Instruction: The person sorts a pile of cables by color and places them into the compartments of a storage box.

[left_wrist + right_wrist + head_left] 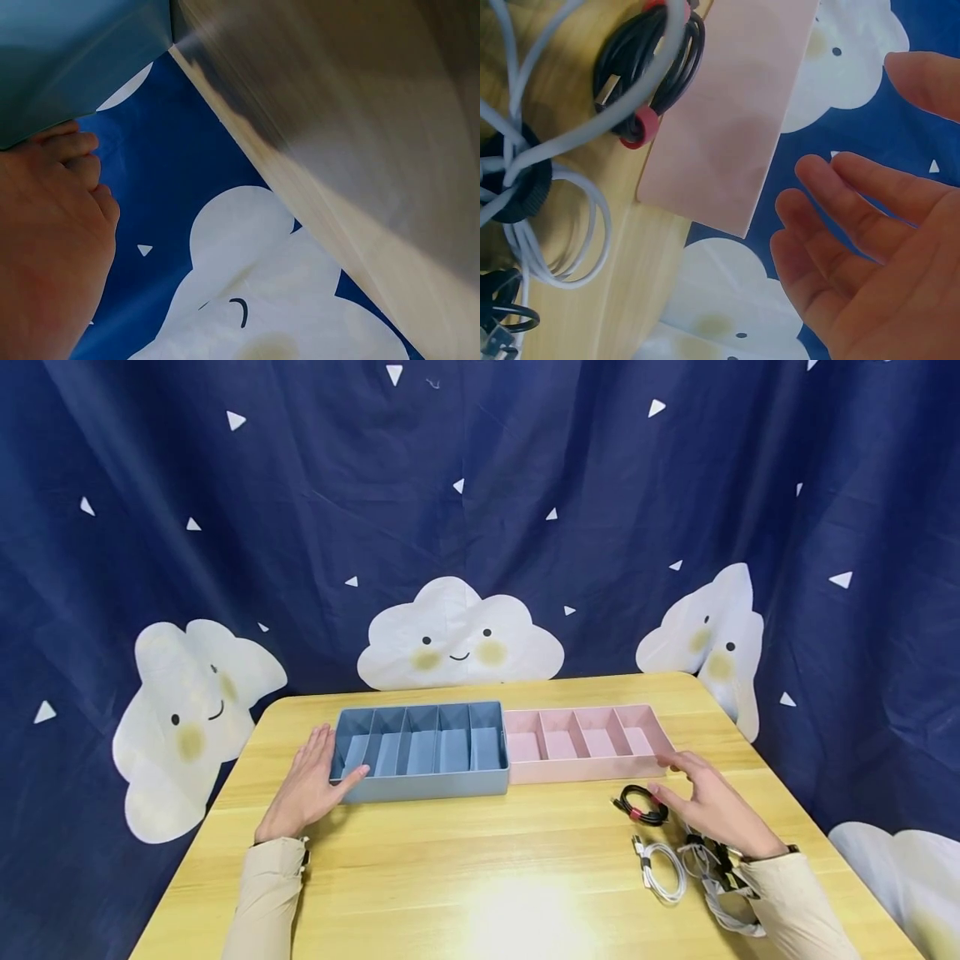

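A blue divided box [420,787] stands at the table's far left side, with five compartments that hold nothing. My left hand [300,789] rests against its left end, fingers extended along the side and thumb over the front rim. In the left wrist view the fingers of the left hand [56,225] touch the blue wall. Against the blue box's right end sits a lower pink divided box [585,768]. My right hand [716,802] hovers by its front right corner with fingers loosely bent and nothing held; whether it touches the rim I cannot tell. The right wrist view shows the palm [900,292] bare.
Below the right hand lies a black coiled cable [641,806] with a red tie. Nearer me are a white coiled cable [663,872] and more grey and black cables [723,893], partly hidden by the right sleeve. A dark blue cloud-print curtain [465,527] hangs behind the wooden table [420,877].
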Demonstrator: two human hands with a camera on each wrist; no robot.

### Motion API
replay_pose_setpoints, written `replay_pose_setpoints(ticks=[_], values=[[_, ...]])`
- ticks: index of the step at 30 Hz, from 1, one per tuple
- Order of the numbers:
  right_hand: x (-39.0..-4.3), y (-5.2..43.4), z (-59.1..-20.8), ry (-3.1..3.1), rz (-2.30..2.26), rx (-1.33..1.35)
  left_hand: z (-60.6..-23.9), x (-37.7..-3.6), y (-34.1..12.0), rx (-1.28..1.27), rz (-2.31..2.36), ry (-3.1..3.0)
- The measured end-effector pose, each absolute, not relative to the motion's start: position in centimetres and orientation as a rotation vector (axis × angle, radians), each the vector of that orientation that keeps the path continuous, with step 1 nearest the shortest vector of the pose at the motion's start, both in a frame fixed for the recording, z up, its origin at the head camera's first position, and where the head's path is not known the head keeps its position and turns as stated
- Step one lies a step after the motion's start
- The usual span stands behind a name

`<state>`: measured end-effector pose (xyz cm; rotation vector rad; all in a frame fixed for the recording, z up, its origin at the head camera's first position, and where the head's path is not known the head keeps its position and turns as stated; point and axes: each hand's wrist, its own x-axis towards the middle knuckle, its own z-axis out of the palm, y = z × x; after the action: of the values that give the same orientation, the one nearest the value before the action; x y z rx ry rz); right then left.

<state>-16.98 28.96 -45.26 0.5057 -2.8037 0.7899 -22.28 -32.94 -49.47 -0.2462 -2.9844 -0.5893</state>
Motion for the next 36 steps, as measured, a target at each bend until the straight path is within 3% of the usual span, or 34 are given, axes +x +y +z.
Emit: replay_pose_setpoints(ticks=[36], values=[[-15.0,32.2,-46.9,-2.865,0.727,0.489,-49.8,-22.4,-33.2,-0.268,-0.625,-2.991]])
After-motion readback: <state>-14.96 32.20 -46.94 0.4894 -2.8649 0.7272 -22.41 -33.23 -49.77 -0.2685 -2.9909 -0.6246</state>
